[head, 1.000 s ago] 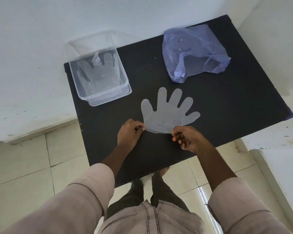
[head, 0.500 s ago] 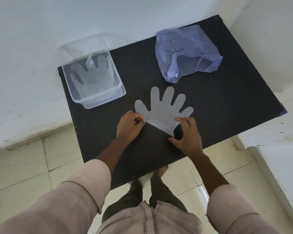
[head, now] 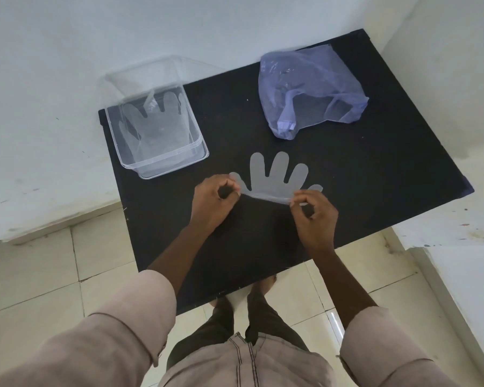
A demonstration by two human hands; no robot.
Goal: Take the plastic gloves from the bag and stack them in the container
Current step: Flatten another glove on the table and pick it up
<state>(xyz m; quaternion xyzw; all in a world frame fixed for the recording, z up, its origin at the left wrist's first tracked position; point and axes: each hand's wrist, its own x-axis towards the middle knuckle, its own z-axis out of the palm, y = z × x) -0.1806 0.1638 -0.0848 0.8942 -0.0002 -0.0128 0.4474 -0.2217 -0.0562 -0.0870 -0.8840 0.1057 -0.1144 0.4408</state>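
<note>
A clear plastic glove (head: 274, 178) lies fingers-away on the black table (head: 347, 177). My left hand (head: 213, 203) pinches the left corner of its cuff and my right hand (head: 315, 216) pinches the right corner, so the cuff edge is lifted and stretched between them. A clear square container (head: 165, 160) stands at the table's back left with at least one glove (head: 154, 124) lying flat inside. A crumpled bluish plastic bag (head: 310, 90) sits at the back right.
The table stands in a corner between white walls. Pale floor tiles (head: 39, 275) lie below its front edge. A white ledge (head: 458, 261) runs along the right.
My right hand has left the table and taken hold of the cuff's right corner. Both hands now lift the cuff edge, which lay flat half a second ago.
</note>
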